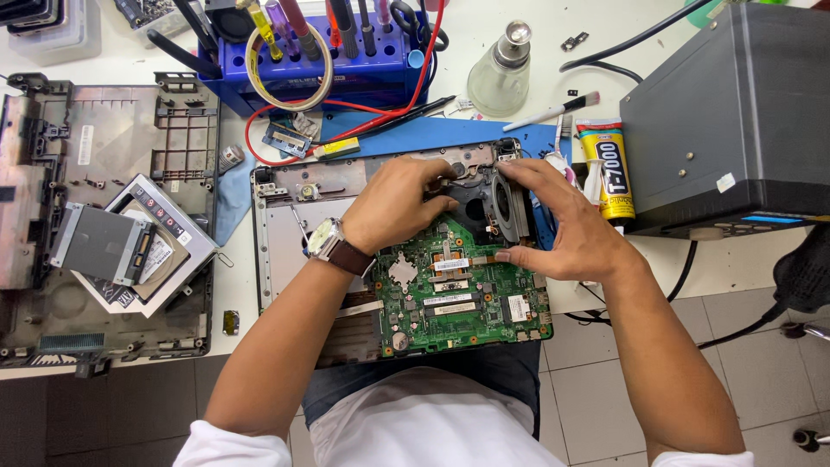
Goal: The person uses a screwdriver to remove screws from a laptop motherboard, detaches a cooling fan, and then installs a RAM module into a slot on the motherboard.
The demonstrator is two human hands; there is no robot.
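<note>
On the bench point(735, 259) right below me I see a green circuit board point(458, 294) lying half over a grey laptop shell point(285, 225), its near edge hanging past the bench rim above my lap. At the board's far end sits a black cooling fan point(493, 203), and both my hands are on it. My left hand point(398, 203), with a brown-strapped watch point(333, 242) at the wrist, is curled down over the fan's left side, fingers bent and pressing on the black housing; I cannot tell whether they pinch anything underneath. My right hand point(562, 225) is spread wide: its fingertips rest along the fan's far right corner, and the thumb touches the board's right edge.

Just beside the right hand stands a yellow glue tube point(605, 169), with a small brush point(553, 112) beyond it and a glass dispenser bottle point(503, 73) farther back. A blue tool rack point(346, 69) full of screwdrivers stands at the far edge, red wire point(380, 117) looping out of it. To the left lie another opened laptop base point(104, 156) and a silver drive caddy point(130, 246). A dark box point(726, 112) fills the right.
</note>
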